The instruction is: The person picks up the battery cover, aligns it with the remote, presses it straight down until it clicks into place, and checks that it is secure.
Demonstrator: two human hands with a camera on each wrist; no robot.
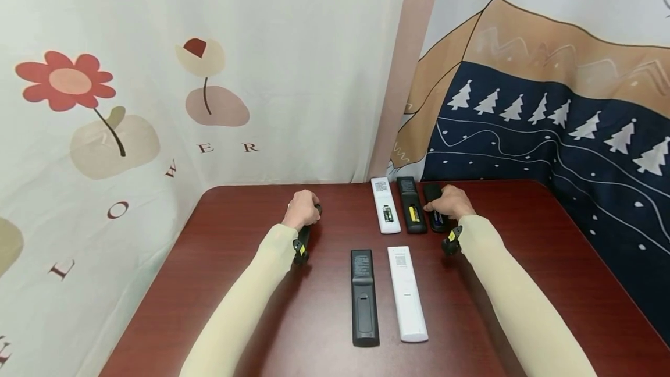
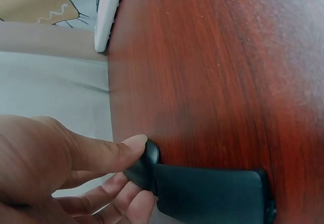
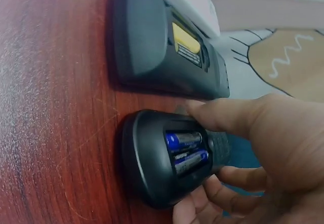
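Note:
In the left wrist view my left hand (image 2: 45, 168) pinches a small black rounded piece (image 2: 144, 165), like a battery cover, between thumb and fingers at the table's far edge. A flat black cover (image 2: 212, 191) lies right against it; whether the two are joined I cannot tell. My right hand (image 1: 452, 202) grips a black remote (image 3: 149, 168), thumb on one side and fingers on the other. That remote lies back side up, and two blue batteries (image 3: 190, 160) show in its uncovered compartment. Beside it is another black remote (image 3: 142, 36) with yellow batteries (image 3: 186, 40) exposed.
Left of these, a white remote (image 1: 384, 199) also has its batteries uncovered. Nearer the front, a long dark grey remote (image 1: 363, 307) and a long white remote (image 1: 410, 307) lie back side up with covers on. Printed curtains (image 1: 303, 74) hang behind the reddish table (image 1: 251, 307).

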